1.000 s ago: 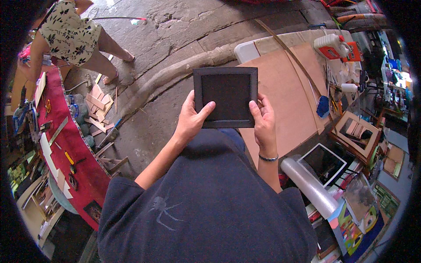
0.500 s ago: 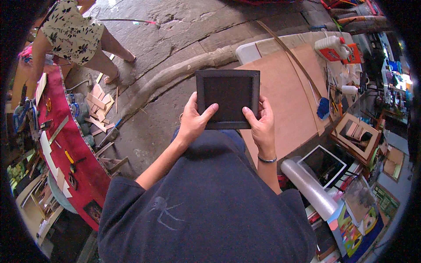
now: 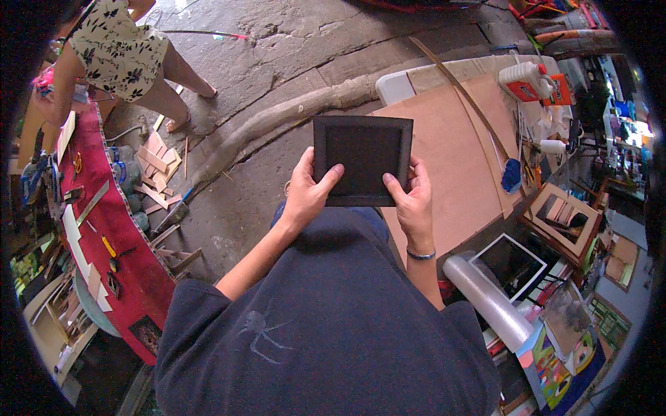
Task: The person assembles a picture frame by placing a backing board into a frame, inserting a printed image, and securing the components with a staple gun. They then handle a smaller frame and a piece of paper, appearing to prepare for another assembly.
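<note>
Dark picture frame [image 3: 363,161] sits a little lower and nearer the person's chest than a second ago, and its tilt has eased: its top edge now runs close to level, where earlier the frame leaned slightly to one side. Its face looks up at the camera, and its long axis lies left to right across the person's body, though it is not far from square. It is held in the air above the concrete floor [image 3: 291,62], just off the near left corner of the brown tabletop [image 3: 451,159], touching neither.

Both hands have kept their places on the lower corners. The left hand [image 3: 305,191] has its grip closed on the lower left corner, thumb laid over the front border and fingers hidden behind. The right hand [image 3: 411,201] holds the lower right corner the same way, thumb on the front.

Another person in a flowered dress [image 3: 118,52] stands at the red bench [image 3: 114,229] to the left, well apart from the frame.
</note>
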`<state>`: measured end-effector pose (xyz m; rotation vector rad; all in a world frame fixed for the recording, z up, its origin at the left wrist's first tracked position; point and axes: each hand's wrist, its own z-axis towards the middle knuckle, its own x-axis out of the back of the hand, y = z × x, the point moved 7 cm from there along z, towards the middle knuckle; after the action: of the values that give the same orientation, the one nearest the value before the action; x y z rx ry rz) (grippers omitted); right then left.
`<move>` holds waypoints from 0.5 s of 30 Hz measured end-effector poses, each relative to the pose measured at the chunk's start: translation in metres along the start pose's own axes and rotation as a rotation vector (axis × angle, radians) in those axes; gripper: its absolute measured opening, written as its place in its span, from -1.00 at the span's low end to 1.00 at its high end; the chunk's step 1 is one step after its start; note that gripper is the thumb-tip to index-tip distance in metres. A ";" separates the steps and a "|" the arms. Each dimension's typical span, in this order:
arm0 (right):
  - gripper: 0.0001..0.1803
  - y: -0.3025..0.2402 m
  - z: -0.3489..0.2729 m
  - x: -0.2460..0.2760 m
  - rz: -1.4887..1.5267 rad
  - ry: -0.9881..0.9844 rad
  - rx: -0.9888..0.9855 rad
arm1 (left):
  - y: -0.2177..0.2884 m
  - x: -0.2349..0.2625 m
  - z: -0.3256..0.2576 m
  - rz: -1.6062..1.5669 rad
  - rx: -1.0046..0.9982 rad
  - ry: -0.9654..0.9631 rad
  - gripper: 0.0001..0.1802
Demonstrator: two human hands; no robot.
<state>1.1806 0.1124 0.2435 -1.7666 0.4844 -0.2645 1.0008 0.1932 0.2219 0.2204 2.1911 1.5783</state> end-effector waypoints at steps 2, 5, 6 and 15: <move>-0.52 0.000 -0.001 -0.001 0.009 -0.002 -0.002 | -0.001 0.003 0.000 0.029 0.006 0.005 -0.61; -0.52 0.000 -0.001 -0.003 -0.001 -0.007 0.003 | -0.004 0.008 0.000 0.087 -0.011 0.013 -0.61; -0.52 0.002 -0.001 -0.002 -0.014 -0.008 0.004 | -0.007 0.009 0.001 0.107 -0.023 0.014 -0.61; -0.56 0.034 0.004 0.004 0.030 0.004 -0.099 | -0.037 0.031 0.008 0.247 0.168 -0.007 -0.69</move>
<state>1.1797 0.1074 0.2093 -1.8539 0.5347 -0.2258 0.9811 0.1985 0.1780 0.5655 2.3669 1.5111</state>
